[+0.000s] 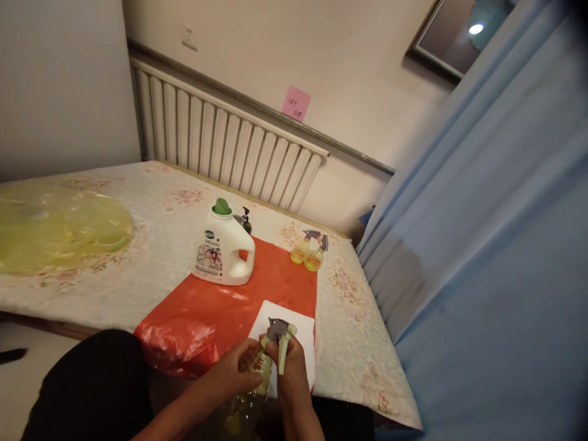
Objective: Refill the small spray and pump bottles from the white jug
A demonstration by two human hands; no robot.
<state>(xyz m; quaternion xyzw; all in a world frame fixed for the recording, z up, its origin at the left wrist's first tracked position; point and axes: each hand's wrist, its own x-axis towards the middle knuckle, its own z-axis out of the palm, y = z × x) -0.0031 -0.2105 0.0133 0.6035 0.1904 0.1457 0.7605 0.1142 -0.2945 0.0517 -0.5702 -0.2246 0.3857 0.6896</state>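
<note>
Gripping the clear spray bottle [261, 367] between both hands, I have it nearer to me than the white jug [223, 257] and to its right. My left hand [245, 364] is wrapped around the bottle just below the neck; my right hand [290, 361] has its fingers closed about the grey spray head [278, 329]. The bottle's long axis leans, its top up and to the right, its base down and left towards my lap. The nozzle points right, with the pale green trigger [283, 356] hanging beneath it. I cannot tell whether the collar is fully seated. Red plastic [275, 272] lies under the jug, two small spray bottles [309, 251] stand to the jug's right, and a yellow bag [59, 226] spreads well to its left.
</note>
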